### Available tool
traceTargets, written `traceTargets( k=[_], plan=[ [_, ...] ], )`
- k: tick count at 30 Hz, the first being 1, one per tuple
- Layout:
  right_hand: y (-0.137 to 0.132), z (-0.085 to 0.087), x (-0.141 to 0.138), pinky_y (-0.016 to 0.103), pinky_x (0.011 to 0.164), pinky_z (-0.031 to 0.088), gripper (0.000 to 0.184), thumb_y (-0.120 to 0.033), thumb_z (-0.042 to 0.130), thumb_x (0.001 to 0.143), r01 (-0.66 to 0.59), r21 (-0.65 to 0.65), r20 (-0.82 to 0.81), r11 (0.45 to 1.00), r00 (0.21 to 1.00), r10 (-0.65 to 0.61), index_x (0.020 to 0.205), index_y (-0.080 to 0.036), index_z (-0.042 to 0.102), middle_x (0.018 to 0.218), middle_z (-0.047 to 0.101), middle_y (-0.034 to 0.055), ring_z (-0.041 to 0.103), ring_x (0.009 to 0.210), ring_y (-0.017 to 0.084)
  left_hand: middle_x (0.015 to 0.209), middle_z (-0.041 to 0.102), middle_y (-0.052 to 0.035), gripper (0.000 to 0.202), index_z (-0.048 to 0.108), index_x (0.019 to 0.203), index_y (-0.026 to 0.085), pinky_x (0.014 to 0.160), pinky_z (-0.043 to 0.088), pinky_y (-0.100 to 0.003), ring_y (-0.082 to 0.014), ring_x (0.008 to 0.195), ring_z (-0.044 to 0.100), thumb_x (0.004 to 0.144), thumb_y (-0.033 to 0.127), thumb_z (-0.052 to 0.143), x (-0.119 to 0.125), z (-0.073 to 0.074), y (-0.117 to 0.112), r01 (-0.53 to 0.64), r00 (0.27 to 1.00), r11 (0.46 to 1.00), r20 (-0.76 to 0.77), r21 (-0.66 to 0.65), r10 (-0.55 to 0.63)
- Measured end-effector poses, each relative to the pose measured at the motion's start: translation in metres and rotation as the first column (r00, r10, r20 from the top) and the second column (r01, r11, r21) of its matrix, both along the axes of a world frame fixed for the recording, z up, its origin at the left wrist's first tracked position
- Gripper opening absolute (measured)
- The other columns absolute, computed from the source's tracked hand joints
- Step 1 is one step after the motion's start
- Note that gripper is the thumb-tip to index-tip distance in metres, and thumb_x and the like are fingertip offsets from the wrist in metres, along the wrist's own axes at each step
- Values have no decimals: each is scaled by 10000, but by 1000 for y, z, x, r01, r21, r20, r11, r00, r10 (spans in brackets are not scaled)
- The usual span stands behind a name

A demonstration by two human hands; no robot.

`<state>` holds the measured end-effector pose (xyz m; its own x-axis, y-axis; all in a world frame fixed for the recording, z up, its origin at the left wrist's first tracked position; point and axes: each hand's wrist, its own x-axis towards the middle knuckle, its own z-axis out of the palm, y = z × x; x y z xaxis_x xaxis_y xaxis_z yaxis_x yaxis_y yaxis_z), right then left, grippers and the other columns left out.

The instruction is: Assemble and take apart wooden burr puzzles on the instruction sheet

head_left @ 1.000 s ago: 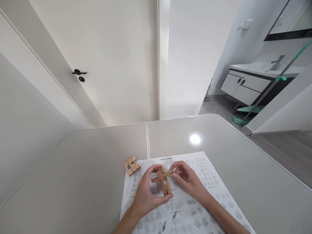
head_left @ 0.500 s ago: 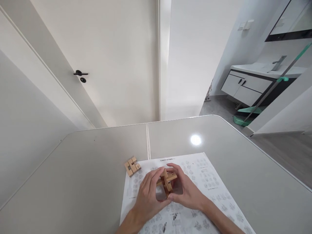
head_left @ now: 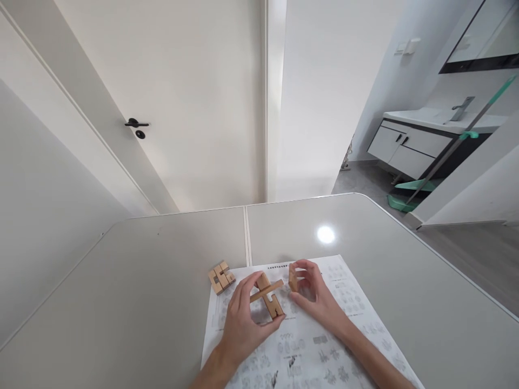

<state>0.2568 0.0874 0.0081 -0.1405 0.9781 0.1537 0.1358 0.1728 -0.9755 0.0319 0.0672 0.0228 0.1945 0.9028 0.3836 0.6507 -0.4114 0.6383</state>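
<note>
My left hand (head_left: 240, 319) pinches a partly built wooden puzzle cross (head_left: 268, 298) of notched sticks, held just above a printed instruction sheet (head_left: 324, 329). My right hand (head_left: 314, 300) is closed round a separate small wooden piece (head_left: 293, 279), a short way right of the cross and apart from it. A cluster of loose notched wooden pieces (head_left: 221, 276) lies on the table by the sheet's top left corner.
The grey table (head_left: 141, 281) has a centre seam and a rounded far right corner. Beyond it stand a white door with a black handle (head_left: 137, 125) and a wall. To the right, a bathroom vanity (head_left: 421, 146) and a green-handled mop (head_left: 466, 132).
My right hand has pulled away to the right with one wooden piece, leaving the cross in my left hand. Half a second ago both hands were together round the puzzle.
</note>
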Motion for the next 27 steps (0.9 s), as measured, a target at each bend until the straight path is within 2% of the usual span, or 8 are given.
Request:
traceTargets(
  k=[3,8,12,16,18,22,27],
  plan=[
    [1,-4,2,487,956,563,644,-314,738,843,92,92,230,992,967,-111,1384,-302,390,1308,575,99,619,1103,287,1406,603,-91,844,410,1440,320,1044,522,-542,-321,1221,636,734,314,872,1,4,2,-41,990,987,130,-155,62],
    [0,-8,0,540,1045,531,702,-275,729,828,-12,237,415,971,905,-90,1437,-307,382,1385,533,118,540,1278,345,1424,593,-100,812,432,1425,306,1065,490,-555,-321,1219,636,732,322,853,2,8,5,-11,954,962,285,-273,92],
    [0,-8,0,543,1060,526,655,-258,722,838,-82,285,505,955,860,-76,1424,-305,431,1402,539,124,521,1309,354,1433,595,-102,785,433,1425,303,1103,473,-542,-319,1273,610,751,318,836,1,6,5,61,924,941,376,-332,73],
    [-1,-3,0,545,1076,506,634,-312,740,863,-59,286,463,956,882,-84,1424,-300,447,1414,539,124,509,1317,349,1428,608,-114,796,436,1434,298,1130,453,-558,-330,1298,601,753,317,848,1,4,5,123,914,925,404,-361,36],
    [-2,1,0,537,1069,502,507,-326,686,924,-47,284,388,958,919,-70,1389,-308,482,1369,577,114,528,1295,335,1428,608,-129,833,433,1445,294,1139,444,-580,-345,1312,592,736,320,871,1,3,4,145,920,924,392,-354,6],
    [-3,5,-1,504,943,542,214,-335,555,1026,-100,247,257,964,966,35,1237,-320,589,1152,680,89,609,1118,310,1438,597,-153,908,402,1476,309,1095,464,-650,-377,1289,600,712,315,894,2,2,1,192,943,926,322,-324,-83],
    [-5,5,-4,472,806,527,123,-357,523,1045,-124,267,244,956,968,57,1039,-298,632,928,683,71,611,890,289,1435,608,-142,923,409,1471,332,1046,520,-630,-367,1236,645,694,308,906,2,4,-2,210,962,931,231,-299,-142]
  ],
)
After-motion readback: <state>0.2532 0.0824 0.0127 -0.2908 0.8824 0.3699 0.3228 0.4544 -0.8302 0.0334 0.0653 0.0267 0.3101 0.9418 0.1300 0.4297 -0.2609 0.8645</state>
